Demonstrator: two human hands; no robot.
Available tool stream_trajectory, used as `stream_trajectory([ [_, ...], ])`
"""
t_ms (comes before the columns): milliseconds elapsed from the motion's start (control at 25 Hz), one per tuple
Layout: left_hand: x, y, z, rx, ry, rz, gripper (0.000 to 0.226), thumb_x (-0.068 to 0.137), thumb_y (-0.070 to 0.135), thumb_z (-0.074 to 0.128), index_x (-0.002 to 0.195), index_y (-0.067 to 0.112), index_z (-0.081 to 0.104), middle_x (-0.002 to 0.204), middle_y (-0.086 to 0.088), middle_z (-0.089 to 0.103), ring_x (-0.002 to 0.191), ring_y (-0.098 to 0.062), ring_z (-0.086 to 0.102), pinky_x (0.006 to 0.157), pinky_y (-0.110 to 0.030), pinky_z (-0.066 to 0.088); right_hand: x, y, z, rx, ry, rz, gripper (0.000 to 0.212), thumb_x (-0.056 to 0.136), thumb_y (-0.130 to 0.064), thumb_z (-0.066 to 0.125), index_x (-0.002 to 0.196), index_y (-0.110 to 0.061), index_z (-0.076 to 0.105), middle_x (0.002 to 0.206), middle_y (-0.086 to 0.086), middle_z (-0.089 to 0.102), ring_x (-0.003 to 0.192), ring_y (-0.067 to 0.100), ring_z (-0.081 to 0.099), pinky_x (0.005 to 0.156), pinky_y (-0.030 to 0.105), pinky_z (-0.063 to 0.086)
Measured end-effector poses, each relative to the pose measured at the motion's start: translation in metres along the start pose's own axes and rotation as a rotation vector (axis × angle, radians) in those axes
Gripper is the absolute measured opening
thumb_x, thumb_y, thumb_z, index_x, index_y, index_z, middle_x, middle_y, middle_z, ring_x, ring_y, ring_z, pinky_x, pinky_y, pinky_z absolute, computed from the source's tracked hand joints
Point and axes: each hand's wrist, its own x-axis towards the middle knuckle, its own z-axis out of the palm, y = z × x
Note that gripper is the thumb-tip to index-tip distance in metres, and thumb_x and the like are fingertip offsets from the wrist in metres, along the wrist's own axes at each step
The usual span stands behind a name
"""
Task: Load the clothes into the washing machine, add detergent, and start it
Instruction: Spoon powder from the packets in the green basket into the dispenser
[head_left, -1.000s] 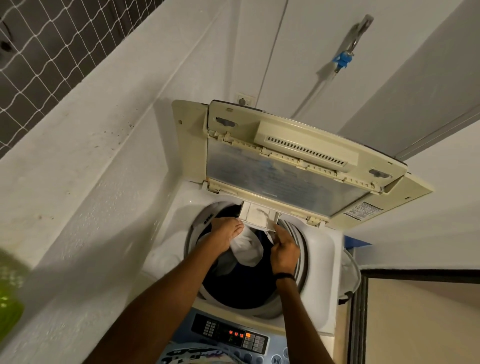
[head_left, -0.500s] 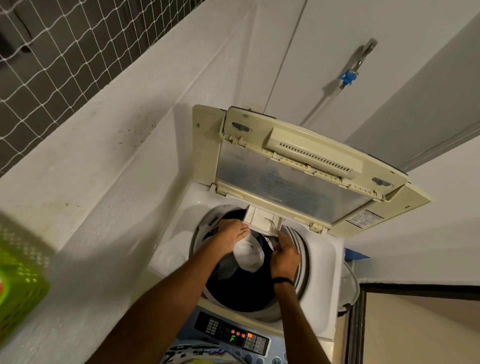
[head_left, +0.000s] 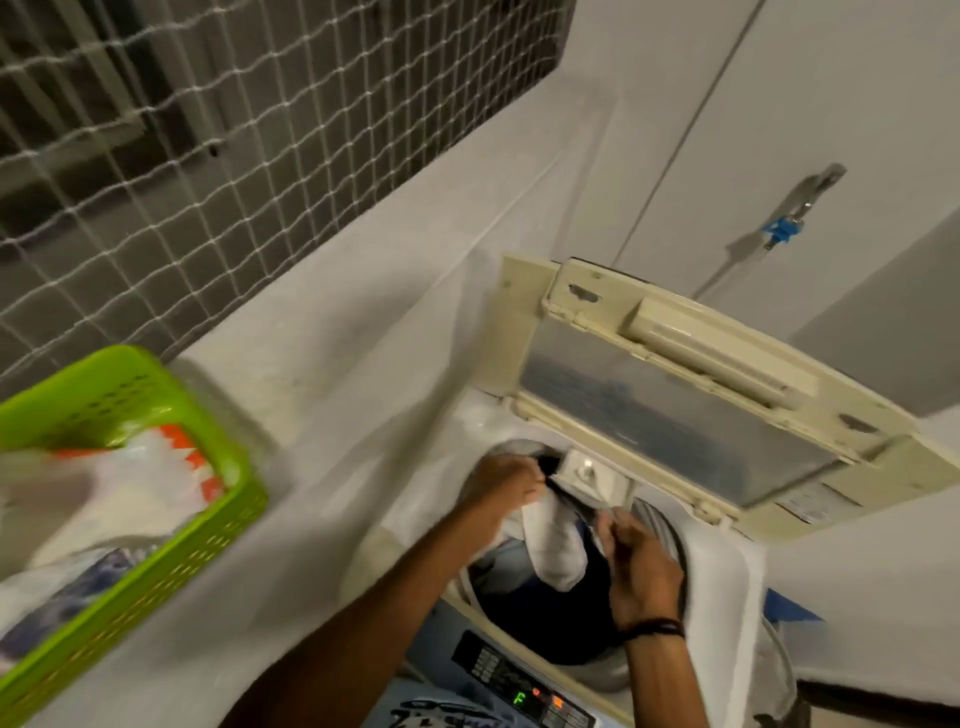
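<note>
The left hand (head_left: 506, 480) has its fingers curled tight on one end of a white cloth (head_left: 553, 545). The right hand (head_left: 639, 566) pinches the other end. The top edge of the cloth runs between them, from upper left down to lower right. The rest hangs down into the round tub (head_left: 660, 525) of the washing machine (head_left: 727, 571), in the lower middle of the frame. Dark clothes (head_left: 545, 613) lie in the tub under it.

A black band (head_left: 654, 626) is on the right wrist. The lid (head_left: 675, 405) stands open behind the hands. The button panel (head_left: 519, 686) glows at the bottom edge.

A green basket (head_left: 156, 545) with more washing (head_left: 145, 467) sits at the lower left. A net (head_left: 208, 156) fills the upper left. A blue tap (head_left: 779, 231) is at the upper right.
</note>
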Motion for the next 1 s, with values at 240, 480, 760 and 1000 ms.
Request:
stream_trajectory([
  [240,-0.192,0.059,-0.076,0.141,0.212,0.716,0.015,0.092,0.013,0.065,0.105,0.011,0.072,0.102,-0.004,0.076,0.098,-0.017,0.071,0.09,-0.034,0.057,-0.115,-0.054,0.075,-0.646,-0.697,-0.479,0.04,0.092,0.004,0.054,0.118,-0.024,0.067,0.114,-0.018,0.069,0.108,0.001,0.063,0.092,0.017,0.05],
  [480,-0.337,0.068,-0.159,0.008,0.832,1.039,0.013,0.091,0.004,0.062,0.099,0.01,0.072,0.094,-0.002,0.077,0.087,-0.013,0.072,0.08,-0.022,0.056,-0.21,-0.059,0.208,-0.509,-1.004,-0.25,0.022,0.079,-0.008,0.067,0.095,0.006,0.071,0.082,0.022,0.074,0.068,0.023,0.071,0.063,0.025,0.059],
  [760,-0.341,0.041,-0.215,-0.085,1.04,0.944,0.015,0.092,0.008,0.065,0.101,0.017,0.074,0.099,0.0,0.076,0.093,-0.012,0.071,0.083,-0.021,0.054,-0.25,0.029,0.319,-1.419,-1.182,-0.706,0.018,0.085,-0.018,0.06,0.09,-0.01,0.075,0.09,0.01,0.074,0.087,0.027,0.071,0.082,0.034,0.057],
  [1000,-0.339,0.031,-0.21,-0.059,1.048,0.944,0.016,0.091,0.007,0.065,0.098,0.019,0.074,0.094,0.009,0.076,0.085,-0.002,0.069,0.076,-0.015,0.054,-0.251,0.032,0.303,-1.259,-0.869,-1.18,0.043,0.082,-0.036,0.051,0.111,-0.01,0.072,0.105,0.017,0.073,0.096,0.037,0.068,0.085,0.038,0.05],
])
